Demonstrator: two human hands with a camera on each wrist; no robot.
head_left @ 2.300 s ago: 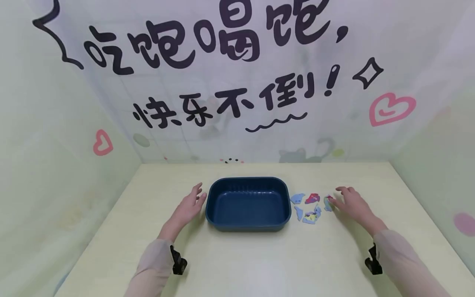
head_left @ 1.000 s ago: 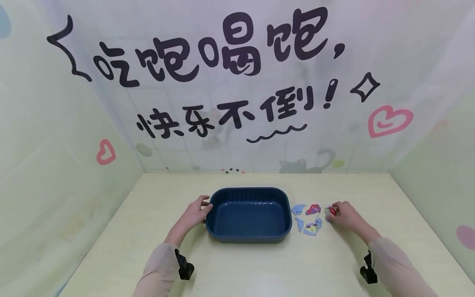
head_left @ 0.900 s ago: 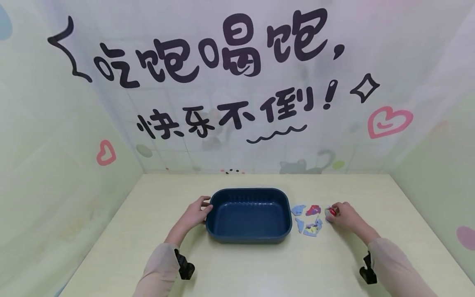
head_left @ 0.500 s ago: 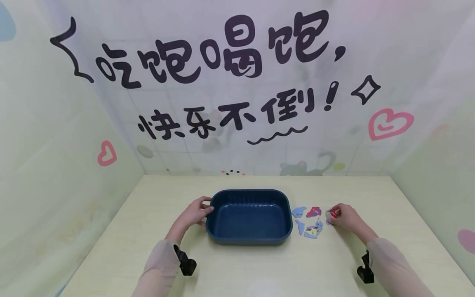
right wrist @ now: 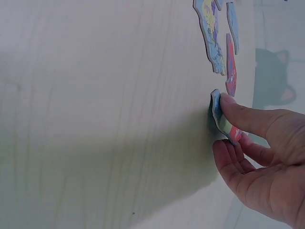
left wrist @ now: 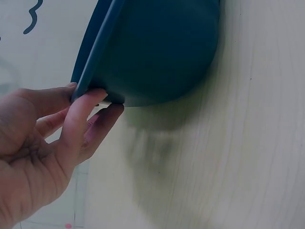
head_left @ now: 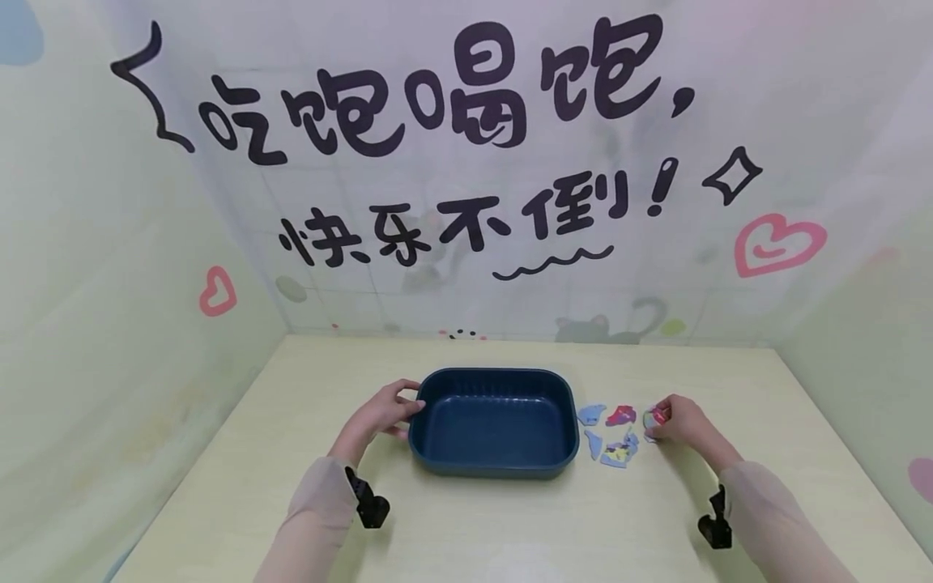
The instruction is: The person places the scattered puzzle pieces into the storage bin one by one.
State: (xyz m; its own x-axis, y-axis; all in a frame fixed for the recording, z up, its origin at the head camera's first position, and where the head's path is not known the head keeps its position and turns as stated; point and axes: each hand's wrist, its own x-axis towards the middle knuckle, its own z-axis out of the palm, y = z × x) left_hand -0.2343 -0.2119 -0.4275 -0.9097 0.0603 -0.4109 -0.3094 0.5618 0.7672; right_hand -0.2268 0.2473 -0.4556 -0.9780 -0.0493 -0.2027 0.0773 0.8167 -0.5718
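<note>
A deep dark-blue plastic tub [head_left: 496, 471] with rounded corners sits on the table. My left hand [head_left: 382, 410] grips its left rim, thumb over the edge; in the left wrist view the other fingers lie against the outer wall of the tub [left wrist: 157, 52]. Between thumb and fingers, my right hand [head_left: 685, 421] pinches a puzzle piece [head_left: 653, 417] coloured light blue, green and red. That puzzle piece [right wrist: 223, 119] is tilted up from the table in the right wrist view. My fingers hide part of it.
Several flat puzzle pieces lie right of the tub: a red-purple piece [head_left: 621, 415], a yellow-blue one [head_left: 615, 453], and pale blue pieces, one [head_left: 592, 414] close to the tub's rim. A printed cloth wall [head_left: 437, 312] stands behind the wooden table [head_left: 510, 526].
My left hand, earlier beside the tub with fingers spread, has come onto its rim. My right hand has closed its fingers on the rightmost puzzle piece and tilted it up. The head view has shifted.
</note>
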